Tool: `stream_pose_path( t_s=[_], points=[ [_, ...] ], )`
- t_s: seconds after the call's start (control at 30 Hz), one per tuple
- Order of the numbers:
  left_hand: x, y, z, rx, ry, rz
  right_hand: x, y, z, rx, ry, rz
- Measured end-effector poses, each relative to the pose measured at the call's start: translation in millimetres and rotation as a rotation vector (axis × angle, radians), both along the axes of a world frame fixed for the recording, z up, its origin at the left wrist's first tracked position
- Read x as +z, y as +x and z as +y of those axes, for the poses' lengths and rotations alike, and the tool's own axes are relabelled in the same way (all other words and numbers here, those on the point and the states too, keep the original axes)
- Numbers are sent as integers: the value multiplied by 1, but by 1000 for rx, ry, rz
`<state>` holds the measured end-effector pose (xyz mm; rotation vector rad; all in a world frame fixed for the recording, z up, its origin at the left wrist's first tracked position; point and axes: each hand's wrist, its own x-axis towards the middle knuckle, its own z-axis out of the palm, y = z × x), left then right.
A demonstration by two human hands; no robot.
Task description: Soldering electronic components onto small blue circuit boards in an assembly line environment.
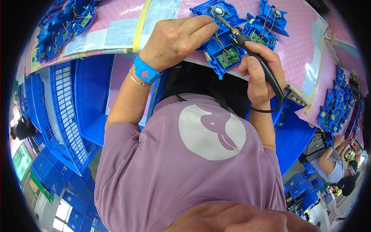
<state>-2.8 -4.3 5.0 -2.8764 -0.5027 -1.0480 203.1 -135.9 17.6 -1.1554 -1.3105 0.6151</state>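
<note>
My right hand point(259, 71) is wrapped round the black handle of a soldering iron point(266, 69). Its metal tip reaches up and left to a small round speaker point(217, 11) set in a blue plastic shell point(208, 7). Close to that tip, the fingers of my left hand point(177, 38) are pinched together; what they hold, if anything, is hidden. Thin wires point(219, 40) run from the shell down to a green circuit board point(228, 57) in the lower blue housing. A second opened blue housing point(266, 29) with a board and wires lies to the right.
Pink sheeting with tape covers the table point(123, 15). Blue housings point(63, 29) are heaped at the far left, and more housings point(336, 100) at the right. Blue crates point(65, 104) stand below the table edge. The iron's black cord point(266, 111) hangs by my right wrist. Another person point(332, 166) works at right.
</note>
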Motion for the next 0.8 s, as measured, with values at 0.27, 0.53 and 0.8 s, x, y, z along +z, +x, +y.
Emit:
stream_pose_path(
  t_s=[0.27, 0.53, 0.8],
  points=[
    [0, -1, 0, -5, 17, -13, 1, -1, 2, 0, -21, -1],
    [-1, -1, 1, 0, 15, -5, 1, 0, -4, -10, 50, -12],
    [-3, 0, 2, -4, 3, -5, 1, 2, -5, -18, 41, 68]
  ],
)
